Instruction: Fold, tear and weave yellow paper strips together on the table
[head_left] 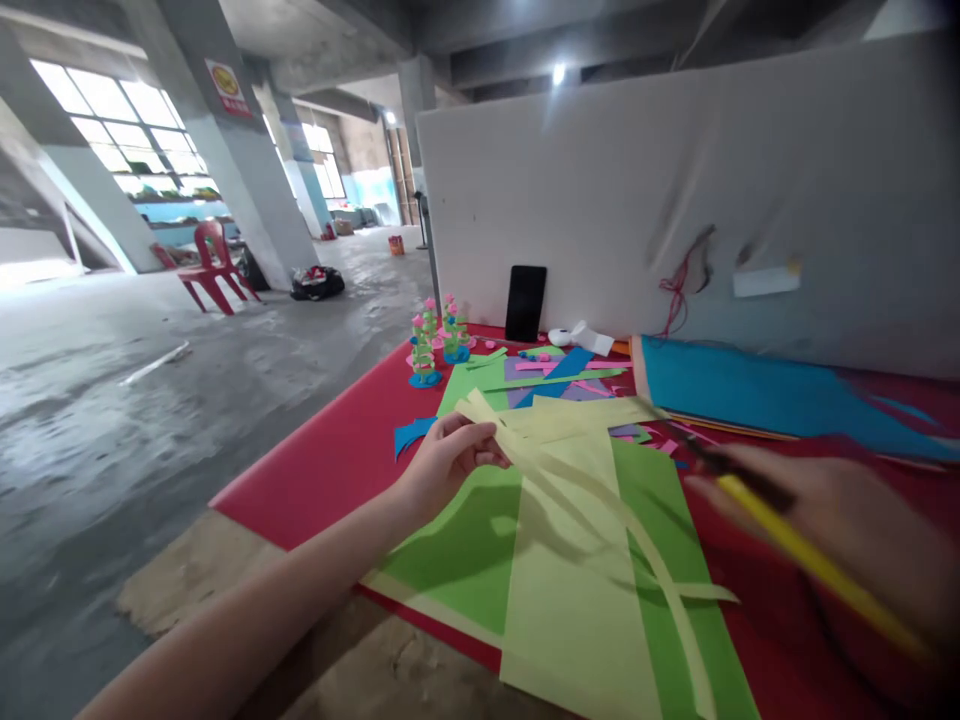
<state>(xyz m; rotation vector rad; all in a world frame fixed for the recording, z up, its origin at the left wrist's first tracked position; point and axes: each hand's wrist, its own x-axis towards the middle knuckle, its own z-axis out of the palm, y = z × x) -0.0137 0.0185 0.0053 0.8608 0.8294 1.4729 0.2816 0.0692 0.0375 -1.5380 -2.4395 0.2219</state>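
Pinched between the thumb and fingers of my left hand (457, 450) are narrow pale yellow paper strips (645, 530), whose long ends curl down to the right. Beneath them lie a wide pale yellow sheet (577, 600) and a green sheet (465, 560). On the right, motion smears my right hand (847, 530), closed around a long dark-and-yellow tool (757, 510). Its thin grey end points left toward the paper; its exact kind is too blurred to tell. Another pale yellow piece (592, 412) lies behind the strips.
Small paper flower towers (424, 350) stand at the table's far left. A black phone (526, 303) leans on the white panel (600, 200). Coloured paper scraps (562, 375) lie mid-table, blue sheets (750, 385) at right. A red chair (214, 265) stands on the floor.
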